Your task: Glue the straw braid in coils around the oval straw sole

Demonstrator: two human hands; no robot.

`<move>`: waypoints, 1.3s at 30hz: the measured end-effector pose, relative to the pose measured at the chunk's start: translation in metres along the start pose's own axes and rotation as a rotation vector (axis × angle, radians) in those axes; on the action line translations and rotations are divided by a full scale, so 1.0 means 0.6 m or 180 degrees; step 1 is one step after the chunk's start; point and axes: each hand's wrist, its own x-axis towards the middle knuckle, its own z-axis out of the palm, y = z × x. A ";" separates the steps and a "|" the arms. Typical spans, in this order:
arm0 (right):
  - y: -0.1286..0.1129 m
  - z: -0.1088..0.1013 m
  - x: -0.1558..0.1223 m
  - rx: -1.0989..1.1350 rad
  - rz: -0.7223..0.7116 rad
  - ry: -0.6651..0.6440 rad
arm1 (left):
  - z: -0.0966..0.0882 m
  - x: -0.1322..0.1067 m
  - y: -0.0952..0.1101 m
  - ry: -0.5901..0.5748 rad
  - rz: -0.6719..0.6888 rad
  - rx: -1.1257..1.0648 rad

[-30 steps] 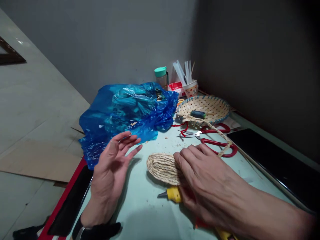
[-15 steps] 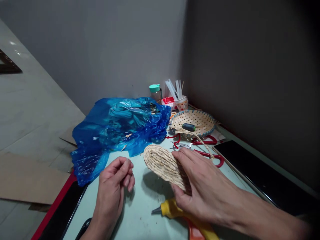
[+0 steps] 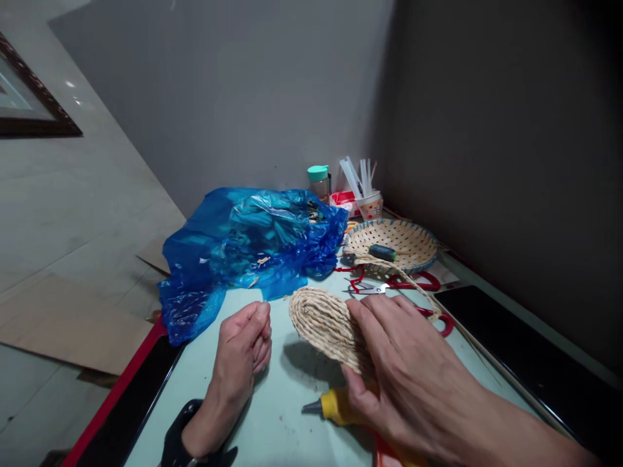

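Note:
My right hand (image 3: 409, 363) grips an oval coil of braided straw cord (image 3: 326, 324), thumb below and fingers over the top edge. The coil is tilted above the pale green table (image 3: 287, 434). To its left, apart from it, my left hand (image 3: 243, 347) is closed with thumb and forefinger pressed together; whatever may be between them is too small to see. Partly hidden under my right hand lies a yellow glue gun (image 3: 338, 407) with a grey nozzle. Behind that hand are red-handled scissors (image 3: 413, 281) and a loose length of straw cord (image 3: 421, 292).
A crumpled blue plastic bag (image 3: 253, 240) covers the back left. At the back right sits a woven basket (image 3: 413, 240) with a dark thread spool (image 3: 382, 252), near a cup of glue sticks (image 3: 370, 206) and a green-lidded jar (image 3: 318, 181). A black panel (image 3: 496, 344) lies right.
My left hand's fingers have curled in more tightly. The right hand still holds the coil in much the same way. The whole view has shifted, so things appear further right.

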 end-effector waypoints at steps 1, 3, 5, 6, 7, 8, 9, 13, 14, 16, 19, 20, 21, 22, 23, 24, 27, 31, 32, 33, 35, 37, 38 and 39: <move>-0.001 -0.001 0.001 -0.0053 -0.0020 0.0010 | 0.000 0.000 -0.001 -0.0003 0.0006 0.0038; -0.002 -0.002 0.003 -0.0098 -0.0002 0.0010 | 0.001 0.001 -0.003 -0.0011 0.0028 0.0123; -0.001 0.000 0.004 -0.0087 0.0046 0.0022 | 0.000 0.002 -0.008 -0.0030 0.0042 0.0220; -0.001 0.001 0.005 -0.0065 0.0090 0.0034 | 0.000 0.003 -0.011 -0.0053 0.0045 0.0273; 0.000 0.003 0.005 -0.0034 0.0140 0.0037 | -0.001 0.004 -0.015 -0.0086 0.0046 0.0326; 0.001 0.005 0.005 -0.0003 0.0194 0.0028 | -0.002 0.005 -0.019 -0.0131 0.0045 0.0377; 0.002 0.007 0.005 0.0026 0.0254 0.0002 | -0.002 0.006 -0.022 -0.0178 0.0043 0.0422; 0.003 0.012 0.003 0.0098 0.0432 -0.0111 | -0.001 0.003 -0.027 -0.0325 0.0027 0.0534; 0.003 0.012 0.003 0.0111 0.0452 -0.0123 | 0.000 0.001 -0.026 -0.0325 0.0036 0.0541; 0.003 0.011 0.003 0.0141 0.0457 -0.0140 | 0.001 -0.002 -0.022 -0.0274 0.0083 0.0530; 0.004 0.010 0.002 0.0179 0.0455 -0.0177 | -0.001 -0.002 -0.019 -0.0137 0.0190 0.0490; 0.004 0.010 0.002 0.0183 0.0451 -0.0187 | -0.002 -0.001 -0.019 -0.0113 0.0216 0.0477; 0.004 0.010 0.002 0.0182 0.0449 -0.0192 | -0.003 0.000 -0.019 -0.0110 0.0234 0.0462; 0.004 0.010 0.002 0.0179 0.0447 -0.0193 | -0.003 0.002 -0.019 -0.0131 0.0250 0.0441; 0.004 0.010 0.002 0.0174 0.0447 -0.0191 | -0.004 0.003 -0.019 -0.0175 0.0267 0.0415; 0.004 0.010 0.002 0.0170 0.0444 -0.0185 | -0.003 0.004 -0.019 -0.0232 0.0288 0.0386; 0.003 0.009 0.002 0.0147 0.0445 -0.0162 | 0.000 0.003 -0.013 -0.0408 0.0358 0.0281; 0.003 0.007 0.003 0.0113 0.0417 -0.0125 | 0.005 -0.004 -0.002 -0.0525 0.0396 0.0138; 0.004 0.007 0.003 0.0098 0.0404 -0.0110 | 0.006 -0.005 0.001 -0.0532 0.0405 0.0113; 0.005 0.007 0.004 0.0076 0.0393 -0.0094 | 0.005 -0.006 0.003 -0.0532 0.0417 0.0096; 0.007 0.006 0.005 0.0029 0.0359 -0.0043 | 0.003 -0.006 0.009 -0.0469 0.0461 0.0055; 0.008 0.004 0.007 0.0006 0.0252 -0.0013 | -0.001 -0.003 0.015 -0.0274 0.0550 -0.0016; 0.008 0.001 0.008 0.0007 0.0154 -0.0013 | -0.004 -0.001 0.018 -0.0136 0.0614 -0.0067; 0.008 -0.001 0.009 0.0015 0.0033 -0.0037 | -0.008 0.002 0.022 0.0002 0.0683 -0.0124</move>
